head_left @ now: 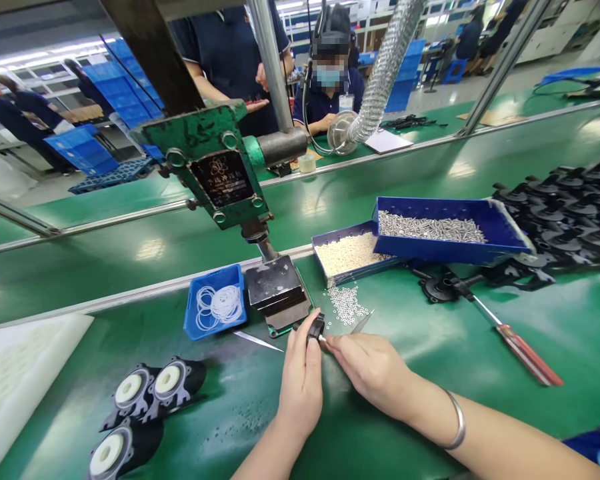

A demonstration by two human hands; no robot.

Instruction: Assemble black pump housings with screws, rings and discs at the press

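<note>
My left hand [303, 377] is closed on a small black plastic part [317, 326] just in front of the press [275, 283]. My right hand [373, 367] pinches a small white piece [323, 339] against the side of that part. Beyond my right knuckles a pointed metal blade or tweezer tip [364, 321] sticks out; whether it is in the hand or on the table cannot be told. Tiny metal rings [347, 303] are spread just past my hands. On the left lies a slim pointed metal tool [258, 341].
A blue bin of clear rings [215, 303], a tray of cream pieces [347, 257] and a bin of metal pins [430, 229] line the back. Black housings [130, 387] stand left, a screwdriver [527, 353] and piled black parts [565, 220] right. A co-worker [330, 93] sits opposite.
</note>
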